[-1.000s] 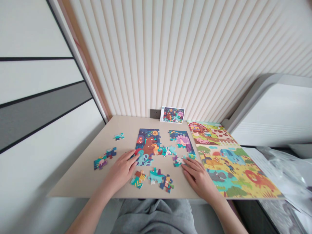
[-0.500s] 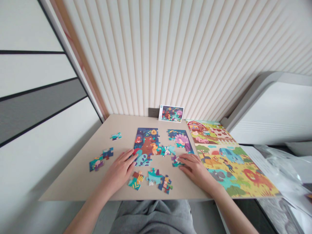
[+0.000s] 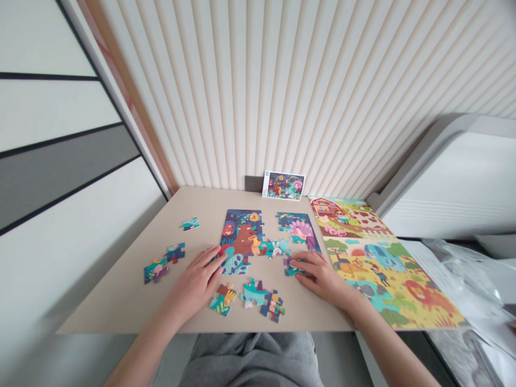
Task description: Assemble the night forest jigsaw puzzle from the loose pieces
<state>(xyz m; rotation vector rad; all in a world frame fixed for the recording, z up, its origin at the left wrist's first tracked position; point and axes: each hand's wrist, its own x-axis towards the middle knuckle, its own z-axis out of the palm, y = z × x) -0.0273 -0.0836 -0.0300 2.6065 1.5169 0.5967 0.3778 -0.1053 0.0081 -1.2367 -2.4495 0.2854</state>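
Note:
A partly joined jigsaw [image 3: 245, 236] with a bear lies mid-table, with a second joined section showing a peacock [image 3: 299, 228] to its right. My left hand [image 3: 197, 279] rests flat on the table, fingertips touching the jigsaw's lower left corner. My right hand [image 3: 320, 275] presses on a small clump of pieces [image 3: 291, 265] just below the peacock section. Near the front edge, between my hands, lie loose clumps [image 3: 264, 298] and a single piece [image 3: 221, 301]. More loose pieces [image 3: 161, 262] and one small piece [image 3: 189, 223] sit to the left.
A reference picture card [image 3: 283, 186] leans on the ribbed wall by a socket. A large finished animal puzzle [image 3: 374, 258] covers the table's right side. The beige table [image 3: 133, 301] ends close to my lap. A white unit [image 3: 455, 188] and plastic wrap [image 3: 471, 279] stand right.
My right hand has slid left over the small clump below the peacock section. My left hand has stayed at the jigsaw's corner. The camera has tilted slightly.

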